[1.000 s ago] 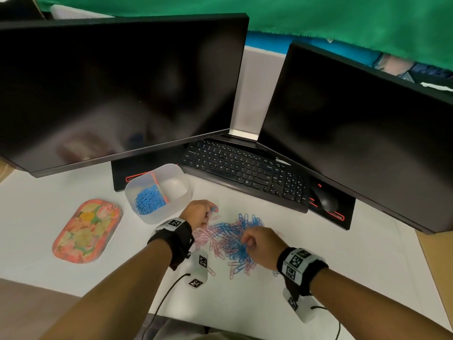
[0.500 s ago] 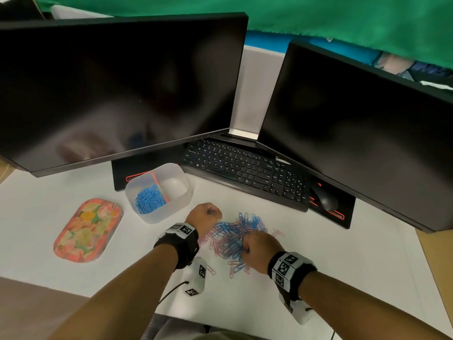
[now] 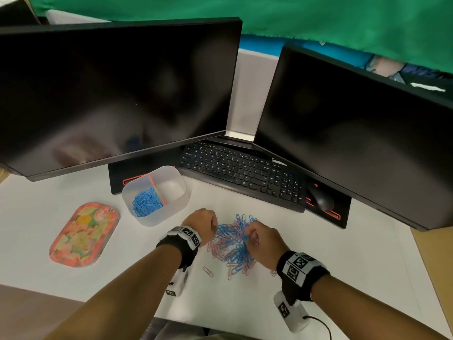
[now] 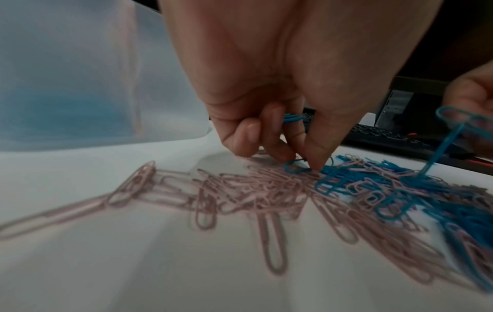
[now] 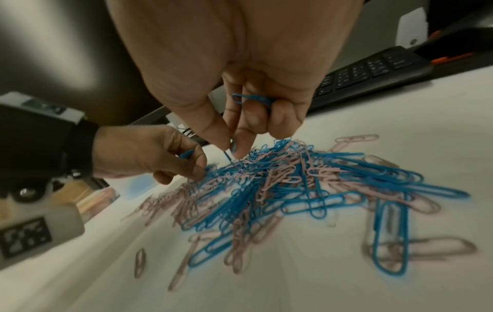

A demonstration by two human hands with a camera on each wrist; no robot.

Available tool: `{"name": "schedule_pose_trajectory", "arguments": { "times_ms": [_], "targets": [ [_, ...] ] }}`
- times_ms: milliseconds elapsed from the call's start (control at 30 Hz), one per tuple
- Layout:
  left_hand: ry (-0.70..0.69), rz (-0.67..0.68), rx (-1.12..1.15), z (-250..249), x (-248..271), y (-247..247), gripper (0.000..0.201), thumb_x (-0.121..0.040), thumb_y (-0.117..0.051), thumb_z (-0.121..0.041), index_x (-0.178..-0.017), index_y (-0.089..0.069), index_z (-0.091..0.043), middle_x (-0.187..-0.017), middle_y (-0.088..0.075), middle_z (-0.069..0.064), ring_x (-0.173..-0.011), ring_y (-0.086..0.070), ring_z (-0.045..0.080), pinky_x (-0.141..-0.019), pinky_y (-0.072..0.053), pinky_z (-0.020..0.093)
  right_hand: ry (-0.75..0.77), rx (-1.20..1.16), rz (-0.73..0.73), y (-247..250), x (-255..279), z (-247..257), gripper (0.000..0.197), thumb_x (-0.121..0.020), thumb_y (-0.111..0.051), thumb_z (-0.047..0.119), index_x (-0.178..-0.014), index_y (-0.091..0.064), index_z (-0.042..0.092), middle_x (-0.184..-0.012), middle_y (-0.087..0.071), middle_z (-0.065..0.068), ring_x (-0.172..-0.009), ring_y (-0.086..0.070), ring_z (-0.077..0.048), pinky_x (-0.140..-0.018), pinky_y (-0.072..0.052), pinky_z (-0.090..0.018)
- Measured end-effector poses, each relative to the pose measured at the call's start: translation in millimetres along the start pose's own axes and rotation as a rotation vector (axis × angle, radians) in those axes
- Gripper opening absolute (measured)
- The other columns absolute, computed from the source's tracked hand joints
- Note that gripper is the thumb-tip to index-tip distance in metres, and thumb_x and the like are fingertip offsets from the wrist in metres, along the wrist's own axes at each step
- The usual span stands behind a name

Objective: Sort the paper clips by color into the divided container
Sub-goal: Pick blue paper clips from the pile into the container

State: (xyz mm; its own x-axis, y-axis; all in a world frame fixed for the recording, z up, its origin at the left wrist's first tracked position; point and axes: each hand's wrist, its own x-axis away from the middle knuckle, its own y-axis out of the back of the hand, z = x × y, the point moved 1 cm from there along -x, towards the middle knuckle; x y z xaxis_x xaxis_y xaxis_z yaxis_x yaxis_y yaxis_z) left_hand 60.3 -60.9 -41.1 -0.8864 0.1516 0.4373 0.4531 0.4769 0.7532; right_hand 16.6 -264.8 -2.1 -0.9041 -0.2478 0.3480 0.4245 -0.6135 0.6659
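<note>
A heap of blue and pink paper clips (image 3: 234,244) lies on the white desk between my hands. My left hand (image 3: 203,223) is at the heap's left edge, fingers curled round some blue clips (image 4: 293,118), with its fingertip (image 4: 317,162) on another blue clip (image 4: 296,168). My right hand (image 3: 263,238) is at the heap's right edge, keeping a blue clip (image 5: 252,99) in its curled fingers while thumb and forefinger pinch a second blue clip (image 5: 230,154). The translucent divided container (image 3: 157,195) stands to the left, blue clips (image 3: 145,202) in its left compartment; the right one looks empty.
A flowered tray (image 3: 84,234) lies at the far left. A black keyboard (image 3: 242,171) and mouse (image 3: 322,198) sit behind the heap under two dark monitors (image 3: 117,94). One loose pink clip (image 3: 207,271) lies in front of the heap.
My left hand has moved a little right and down onto the heap's left edge. My right hand has shifted along the heap's right side and is lifting a blue clip.
</note>
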Motion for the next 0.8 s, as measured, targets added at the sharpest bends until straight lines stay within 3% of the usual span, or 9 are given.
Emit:
{"name": "schedule_pose_trajectory", "arguments": {
  "times_ms": [100,167,233,333,400,467,533,633,800],
  "targets": [
    [0.001,-0.041,0.108,1,3,0,0.013,-0.086,-0.053,-0.014,-0.082,-0.06,-0.024,-0.097,-0.068,0.0,-0.087,-0.063,0.019,-0.08,-0.054,0.031,-0.012,-0.122,0.025,7,1,3,0.03,-0.089,-0.057,0.006,-0.111,-0.056,0.026,-0.073,-0.058,0.006,-0.061,-0.052,0.0,-0.062,-0.042,-0.012],
    [-0.009,-0.095,0.198,0,7,3,0.013,-0.088,-0.052,-0.015,-0.086,-0.061,-0.024,-0.095,-0.069,0.0,-0.087,-0.063,0.018,-0.076,-0.051,0.025,-0.018,-0.214,0.055,13,-1,6,0.034,-0.088,-0.058,0.007,-0.112,-0.058,0.031,-0.07,-0.056,0.006,-0.06,-0.051,0.004,-0.068,-0.041,-0.014],
    [-0.003,-0.117,0.279,-1,10,6,0.016,-0.091,-0.051,-0.016,-0.099,-0.063,-0.022,-0.099,-0.067,0.0,-0.085,-0.061,0.016,-0.073,-0.045,0.021,-0.044,-0.352,0.059,17,-3,9,0.03,-0.088,-0.058,0.003,-0.101,-0.065,0.029,-0.069,-0.058,0.007,-0.061,-0.054,0.006,-0.07,-0.041,-0.015],
    [0.033,-0.078,0.52,-3,14,11,0.026,-0.094,-0.049,-0.014,-0.114,-0.063,-0.024,-0.103,-0.065,0.004,-0.073,-0.056,0.012,-0.067,-0.043,0.018,-0.134,-0.608,0.056,20,-8,17,0.025,-0.085,-0.05,-0.003,-0.081,-0.067,0.016,-0.066,-0.054,-0.007,-0.05,-0.045,-0.007,-0.051,-0.035,-0.017],
    [0.09,-0.037,0.826,-7,20,18,0.03,-0.093,-0.042,-0.002,-0.105,-0.067,-0.013,-0.095,-0.065,0.004,-0.053,-0.043,0.009,-0.051,-0.036,0.018,-0.181,-0.767,0.052,18,-12,25,0.017,-0.075,-0.045,0.007,-0.07,-0.061,0.01,-0.07,-0.043,-0.017,-0.051,-0.035,-0.014,-0.047,-0.026,-0.024],
    [0.16,-0.016,1.157,-10,29,27,0.031,-0.088,-0.035,0.005,-0.09,-0.066,-0.002,-0.076,-0.058,0.004,-0.048,-0.032,0.013,-0.048,-0.027,0.022,-0.228,-0.937,0.061,12,-17,33,0.014,-0.068,-0.041,0.014,-0.067,-0.054,0.007,-0.071,-0.042,-0.016,-0.052,-0.033,-0.017,-0.048,-0.024,-0.027],
    [0.2,0.01,1.389,-11,39,38,0.029,-0.086,-0.032,0.0,-0.081,-0.06,-0.003,-0.067,-0.047,0.005,-0.05,-0.036,0.015,-0.05,-0.028,0.025,-0.271,-1.078,0.113,7,-22,45,0.012,-0.073,-0.038,0.014,-0.068,-0.048,0.009,-0.069,-0.045,-0.011,-0.054,-0.035,-0.017,-0.048,-0.025,-0.027],
    [0.215,0.016,1.603,-7,57,56,0.021,-0.084,-0.032,-0.01,-0.078,-0.052,-0.008,-0.068,-0.044,0.006,-0.055,-0.039,0.018,-0.055,-0.031,0.029,-0.297,-1.184,0.241,-1,-32,69,0.009,-0.069,-0.037,0.018,-0.07,-0.044,0.012,-0.066,-0.046,-0.007,-0.055,-0.037,-0.019,-0.051,-0.025,-0.028],
    [0.299,-0.171,1.641,19,71,90,0.027,-0.095,-0.042,-0.033,-0.079,-0.052,-0.015,-0.067,-0.05,0.003,-0.055,-0.044,0.016,-0.054,-0.036,0.027,-0.337,-1.136,0.371,-16,-53,118,0.01,-0.077,-0.037,0.02,-0.072,-0.043,0.015,-0.063,-0.043,-0.005,-0.052,-0.037,-0.018,-0.05,-0.024,-0.027]
  ]
}}
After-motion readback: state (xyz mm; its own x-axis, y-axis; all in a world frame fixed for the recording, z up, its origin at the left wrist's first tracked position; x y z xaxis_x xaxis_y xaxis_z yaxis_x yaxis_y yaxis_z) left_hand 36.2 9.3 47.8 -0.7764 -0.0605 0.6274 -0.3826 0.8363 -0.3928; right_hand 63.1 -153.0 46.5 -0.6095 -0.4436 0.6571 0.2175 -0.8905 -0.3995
